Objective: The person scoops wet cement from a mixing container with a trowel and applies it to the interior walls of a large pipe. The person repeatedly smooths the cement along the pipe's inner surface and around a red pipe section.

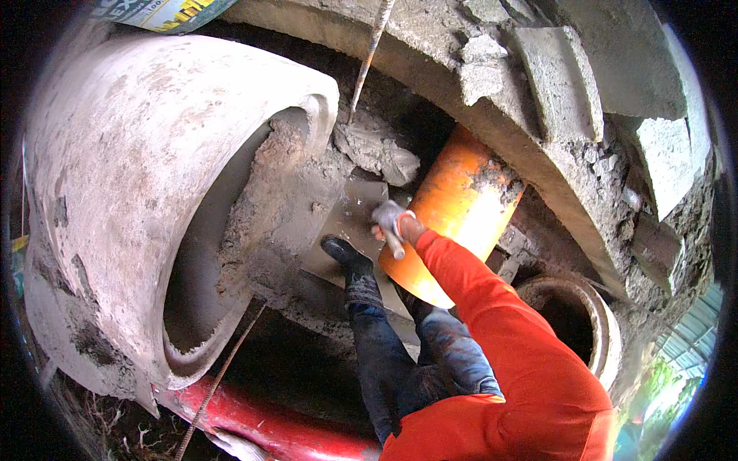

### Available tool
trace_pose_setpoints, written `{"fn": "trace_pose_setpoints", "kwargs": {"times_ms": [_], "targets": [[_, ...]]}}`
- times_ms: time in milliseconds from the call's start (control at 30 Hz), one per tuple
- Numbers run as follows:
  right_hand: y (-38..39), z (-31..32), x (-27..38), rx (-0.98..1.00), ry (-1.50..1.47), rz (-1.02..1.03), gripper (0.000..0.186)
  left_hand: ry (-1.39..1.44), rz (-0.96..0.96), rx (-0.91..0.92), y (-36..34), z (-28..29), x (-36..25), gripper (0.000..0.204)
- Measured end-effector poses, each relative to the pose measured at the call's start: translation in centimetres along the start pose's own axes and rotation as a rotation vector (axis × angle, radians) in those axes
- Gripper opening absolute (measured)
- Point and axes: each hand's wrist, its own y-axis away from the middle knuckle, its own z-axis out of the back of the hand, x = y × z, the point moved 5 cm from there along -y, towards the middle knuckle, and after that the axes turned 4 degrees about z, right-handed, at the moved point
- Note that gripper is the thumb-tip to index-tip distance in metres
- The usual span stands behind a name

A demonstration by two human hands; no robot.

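My right hand (390, 217), in a pale, dirty glove, is closed around the short rounded handle (396, 248) of a hand tool. The tool's working end cannot be made out. Just below the hand lies a flat grey wet slab (355, 206). Close on its right is a large orange pipe (450, 219), smeared with mortar. Left of the hand, grey wet mortar (280, 207) is heaped in the mouth of a big concrete pipe (154, 115). A lump of mortar (377, 152) sits just beyond the hand. My left hand is out of view.
My black boot (347, 255) stands by the slab. A rusty rod (371, 58) rises at the back, another (223, 376) at lower left. A curved concrete rim (569, 192) with broken pieces runs along the right, near a smaller round pipe opening (607, 323). A red pipe-like object (284, 430) lies below.
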Motion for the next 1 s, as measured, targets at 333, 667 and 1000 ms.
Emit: {"fn": "trace_pose_setpoints", "kwargs": {"times_ms": [333,667,1000], "targets": [[-6.0,6.1,-4.8,-0.376,-0.502,-0.095,0.024,0.050,0.173,0.044,-0.7,-0.2,-3.0,0.058],[9.5,12.8,5.7,-0.835,0.496,0.452,0.014,0.070,0.287,-0.053,0.9,-0.1,-1.7,0.066],[30.0,6.0,-3.1,-0.151,0.338,0.239,0.031,0.021,-0.190,-0.237,4.2,-3.2,-10.3,0.055]]}}
